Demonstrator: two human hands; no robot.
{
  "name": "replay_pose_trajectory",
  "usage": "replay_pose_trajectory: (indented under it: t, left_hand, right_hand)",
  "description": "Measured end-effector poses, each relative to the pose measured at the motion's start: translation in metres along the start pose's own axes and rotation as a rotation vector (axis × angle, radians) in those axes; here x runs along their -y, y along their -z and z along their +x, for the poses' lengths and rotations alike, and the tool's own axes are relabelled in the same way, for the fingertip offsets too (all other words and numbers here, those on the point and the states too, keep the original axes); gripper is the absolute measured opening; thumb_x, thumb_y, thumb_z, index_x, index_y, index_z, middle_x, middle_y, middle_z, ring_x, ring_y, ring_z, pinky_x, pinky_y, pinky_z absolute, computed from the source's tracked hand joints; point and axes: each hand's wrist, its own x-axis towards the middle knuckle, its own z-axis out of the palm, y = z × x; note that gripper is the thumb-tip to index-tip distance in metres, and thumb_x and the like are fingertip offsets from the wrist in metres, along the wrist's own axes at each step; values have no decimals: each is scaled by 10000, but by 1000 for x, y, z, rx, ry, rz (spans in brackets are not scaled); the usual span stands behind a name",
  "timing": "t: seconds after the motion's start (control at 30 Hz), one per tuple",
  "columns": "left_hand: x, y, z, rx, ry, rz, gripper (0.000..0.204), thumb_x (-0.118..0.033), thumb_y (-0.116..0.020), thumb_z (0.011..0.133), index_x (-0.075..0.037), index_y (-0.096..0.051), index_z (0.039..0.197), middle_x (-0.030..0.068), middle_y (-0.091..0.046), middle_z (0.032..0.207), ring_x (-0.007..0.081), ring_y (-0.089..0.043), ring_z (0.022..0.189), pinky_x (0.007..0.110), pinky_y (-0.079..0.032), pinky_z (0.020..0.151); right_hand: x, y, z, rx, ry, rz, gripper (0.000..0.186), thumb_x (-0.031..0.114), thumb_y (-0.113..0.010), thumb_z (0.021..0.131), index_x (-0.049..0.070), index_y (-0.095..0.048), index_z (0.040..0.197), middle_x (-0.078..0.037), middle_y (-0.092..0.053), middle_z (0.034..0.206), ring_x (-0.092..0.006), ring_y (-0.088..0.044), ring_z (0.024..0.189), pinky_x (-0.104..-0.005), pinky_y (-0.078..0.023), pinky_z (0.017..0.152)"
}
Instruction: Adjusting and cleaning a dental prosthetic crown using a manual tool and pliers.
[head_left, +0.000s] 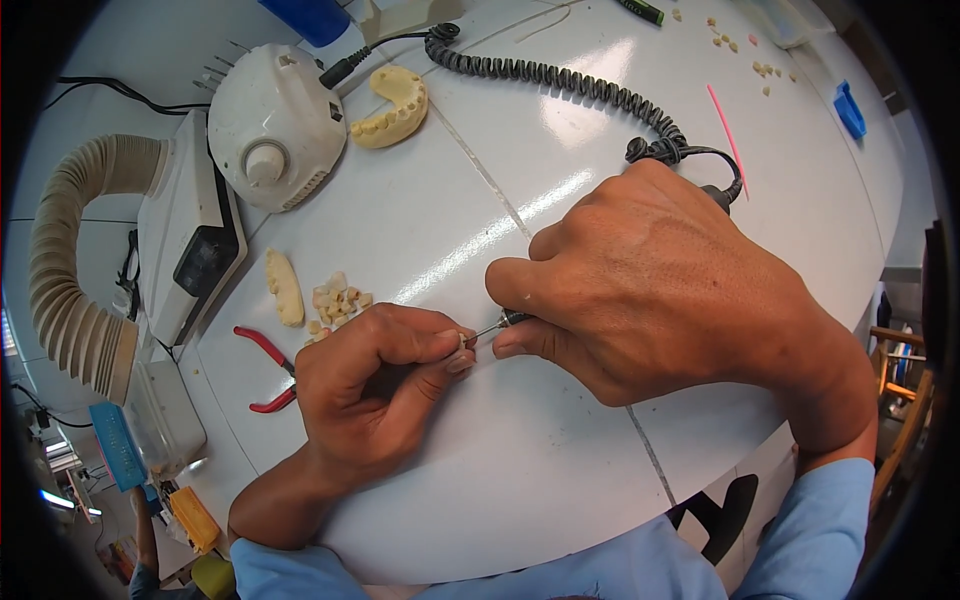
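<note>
Between thumb and fingertips, my left hand [365, 390] pinches a small pale tooth-shaped piece [463, 344], mostly covered by the fingers. My right hand [660, 290] grips a rotary handpiece [514, 317], whose thin metal bit [487, 331] reaches the piece; whether it touches cannot be made out. Most of the handpiece is hidden inside the right hand. Its coiled black cord [560, 77] runs back to a white motor unit [275, 135]. Just beyond my left hand lie a pile of pale tooth-like pieces [340, 300], a cream plaster block [284, 288] and red-handled pliers [262, 346].
A cream dental arch model [395, 108] rests beside the motor unit. At left stands a white box [190, 230] with a ribbed hose [70, 260]. A pink stick [728, 140], small loose pieces [725, 38] and a blue item [849, 110] lie far right. Another person's arm [146, 535] shows lower left.
</note>
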Motion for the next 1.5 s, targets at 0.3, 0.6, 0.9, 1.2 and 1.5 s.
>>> replay_pose_trajectory:
  t: [0.3,0.6,0.9,1.2,1.5]
  left_hand:
    - [2,0,0,-37,-29,81,167,145,-826,871,30,-714,917,192,-796,1014,187,-775,886,282,-622,755]
    - [3,1,0,-47,-38,95,178,145,-838,848,20,-725,904,187,-798,1013,192,-772,879,283,-614,747]
    - [1,-1,-1,-51,0,28,170,159,-814,874,42,-707,935,210,-799,1019,188,-790,914,276,-627,778]
    - [0,-1,-1,-51,16,-20,163,163,-793,902,48,-698,968,213,-799,1037,191,-798,938,276,-633,795]
    - [0,-1,-1,-47,17,-25,154,167,-783,907,48,-707,968,219,-797,1046,197,-799,945,273,-638,803]
  right_hand:
    - [-1,-1,0,-19,8,10,338,376,-784,983,72,-711,855,-72,-662,591,-286,-677,539,-426,-452,500]
    - [-1,1,-1,-2,5,17,332,373,-787,975,71,-716,856,-79,-669,597,-289,-682,541,-427,-463,500]
    - [-1,-2,0,-12,2,11,333,375,-788,978,69,-722,864,-85,-683,613,-291,-695,557,-428,-477,505]
    - [-2,-2,-1,-22,8,28,340,366,-792,976,66,-708,840,-76,-662,589,-282,-675,533,-423,-455,492]
    - [-3,-2,-1,2,0,36,327,352,-798,970,65,-709,839,-70,-660,584,-272,-671,524,-418,-453,488]
